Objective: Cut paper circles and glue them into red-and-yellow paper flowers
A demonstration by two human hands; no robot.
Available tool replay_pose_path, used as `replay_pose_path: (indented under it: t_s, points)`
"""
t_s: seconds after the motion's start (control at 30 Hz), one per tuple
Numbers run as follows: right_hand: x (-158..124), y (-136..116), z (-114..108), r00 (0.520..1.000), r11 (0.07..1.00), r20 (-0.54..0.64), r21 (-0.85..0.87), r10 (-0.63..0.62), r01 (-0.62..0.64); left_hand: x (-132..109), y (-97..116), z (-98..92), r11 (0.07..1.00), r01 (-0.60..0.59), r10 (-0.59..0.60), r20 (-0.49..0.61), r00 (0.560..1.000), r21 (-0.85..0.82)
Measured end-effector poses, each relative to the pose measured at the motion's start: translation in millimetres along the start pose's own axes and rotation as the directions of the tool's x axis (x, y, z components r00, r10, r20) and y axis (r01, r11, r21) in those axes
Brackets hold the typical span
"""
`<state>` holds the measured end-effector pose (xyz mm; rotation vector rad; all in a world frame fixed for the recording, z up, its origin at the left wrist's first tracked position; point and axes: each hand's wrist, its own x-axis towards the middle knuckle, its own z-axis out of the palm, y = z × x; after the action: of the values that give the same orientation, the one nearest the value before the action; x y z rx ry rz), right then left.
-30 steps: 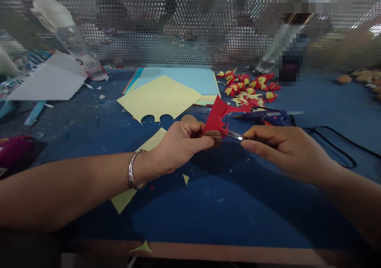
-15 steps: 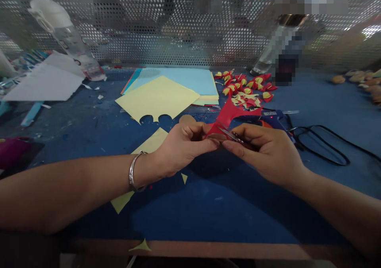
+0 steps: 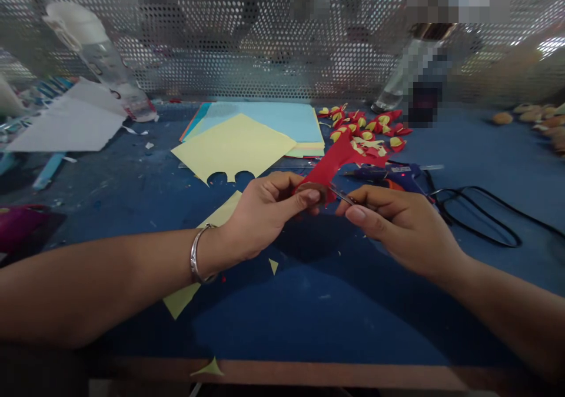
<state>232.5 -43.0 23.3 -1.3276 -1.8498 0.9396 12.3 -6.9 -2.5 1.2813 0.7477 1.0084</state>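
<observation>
My left hand (image 3: 265, 214), with a silver bangle at the wrist, pinches a piece of red paper (image 3: 330, 163) between thumb and fingers. Under the thumb a brownish round disc (image 3: 312, 186) lies against the paper; what it is made of I cannot tell. Small scissors (image 3: 342, 195) sit in my right hand (image 3: 406, 223), fingers closed around the handles, which are mostly hidden. Their blades meet the right edge of the red paper beside the disc. Below, a yellow paper strip (image 3: 225, 209) lies partly under my left forearm.
Yellow paper (image 3: 238, 144) with round cut-outs rests on a stack of coloured sheets (image 3: 273, 114). Red and yellow paper pieces (image 3: 366, 129) are heaped to its right. A blue glue gun (image 3: 404, 174) with black cable lies beyond my right hand. Bottles (image 3: 106, 62) stand against the perforated metal screen (image 3: 247, 44).
The red paper has turned in my left hand, and the disc shows higher, under the thumb. My right hand and the scissors have shifted slightly right, away from the left fingertips.
</observation>
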Motion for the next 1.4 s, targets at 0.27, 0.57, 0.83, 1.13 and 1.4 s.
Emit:
replay_pose_path:
  t_s: [0.27,0.57,0.83,1.13,1.4]
  points:
    - [-1.7,8.0,-7.3,0.992,0.991,0.089,0.086,0.094,-0.102,2.0,-1.8,-2.1,0.998,-0.054,0.055,-0.047,0.997,0.021]
    - [-3.1,11.8,-9.2,0.988,0.993,0.128,0.068,0.086,-0.096,-0.3,1.4,-2.8,0.997,-0.062,0.063,-0.014,0.998,0.042]
    - [-2.1,8.5,-8.0,0.991,0.998,0.124,0.033,0.052,-0.057,-2.7,3.0,-0.8,0.999,0.005,-0.011,0.130,0.991,0.046]
    - [-2.3,7.8,-9.1,0.992,0.999,0.115,0.022,0.045,-0.047,-4.2,2.0,-1.9,0.999,0.029,-0.031,0.138,0.990,0.016]
    - [-3.4,11.0,-7.2,0.986,0.990,0.144,0.101,0.083,-0.098,-4.6,1.0,1.2,0.998,0.054,-0.053,0.090,0.994,-0.009]
